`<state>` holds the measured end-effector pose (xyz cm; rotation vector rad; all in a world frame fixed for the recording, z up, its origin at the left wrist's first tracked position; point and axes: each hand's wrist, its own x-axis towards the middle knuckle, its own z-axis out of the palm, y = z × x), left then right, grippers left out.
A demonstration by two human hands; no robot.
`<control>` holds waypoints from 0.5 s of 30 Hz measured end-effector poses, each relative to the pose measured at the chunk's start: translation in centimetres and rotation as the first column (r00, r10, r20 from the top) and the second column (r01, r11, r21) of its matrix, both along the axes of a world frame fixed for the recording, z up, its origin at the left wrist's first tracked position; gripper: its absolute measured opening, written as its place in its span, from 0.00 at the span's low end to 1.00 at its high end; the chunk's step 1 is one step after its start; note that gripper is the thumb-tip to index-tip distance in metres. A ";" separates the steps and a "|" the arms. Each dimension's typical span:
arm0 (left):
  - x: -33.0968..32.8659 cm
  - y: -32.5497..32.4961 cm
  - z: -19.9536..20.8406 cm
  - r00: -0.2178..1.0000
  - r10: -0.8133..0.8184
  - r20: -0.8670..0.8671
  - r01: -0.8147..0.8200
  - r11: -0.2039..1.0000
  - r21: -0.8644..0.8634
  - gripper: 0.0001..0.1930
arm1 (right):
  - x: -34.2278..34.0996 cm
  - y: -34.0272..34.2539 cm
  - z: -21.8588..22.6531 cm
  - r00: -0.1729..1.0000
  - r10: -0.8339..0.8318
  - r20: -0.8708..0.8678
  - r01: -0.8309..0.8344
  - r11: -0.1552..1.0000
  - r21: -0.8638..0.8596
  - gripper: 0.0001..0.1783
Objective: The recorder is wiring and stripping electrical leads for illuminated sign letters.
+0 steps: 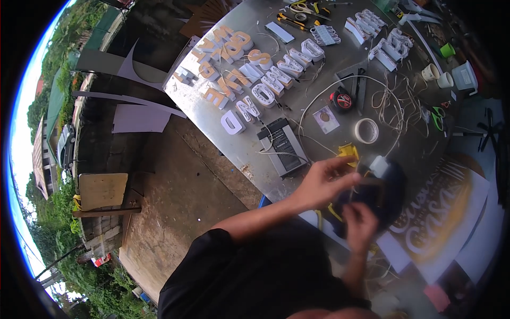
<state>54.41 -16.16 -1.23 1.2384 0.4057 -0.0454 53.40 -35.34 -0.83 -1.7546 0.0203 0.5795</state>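
My left hand reaches over the table's near edge, thumb and fingers curved in a loose pinch. Just below it my right hand is closed, fingertips together. A short thin strand seems to run between the two; blur and fingers hide what it is. Behind them lies a dark blue, soft-looking bundle, with a small white block at its top. A yellow plastic piece is right by my left fingertips. A white cable loops over the table toward the white block.
A grey power supply box lies left of my hands. Beyond are a tape roll, a tape measure, tangled wires and rows of block letters. Green scissors and a printed sheet are to the right.
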 end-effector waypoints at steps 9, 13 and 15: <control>-9.2 14.4 -8.4 0.789 0.511 0.340 -0.608 0.577 0.545 0.09 | 6.3 10.1 -0.2 0.981 0.056 0.186 -0.049 0.998 -0.045 0.04; -14.8 21.9 -17.2 0.358 0.934 0.007 -0.894 0.341 0.289 0.10 | 9.9 16.1 -0.2 0.970 0.101 0.220 -0.079 0.991 -0.107 0.08; -18.7 25.5 -21.7 0.238 0.966 -0.101 -0.920 0.258 0.294 0.12 | 11.6 19.5 -0.3 0.942 0.218 0.255 -0.194 0.974 -0.115 0.09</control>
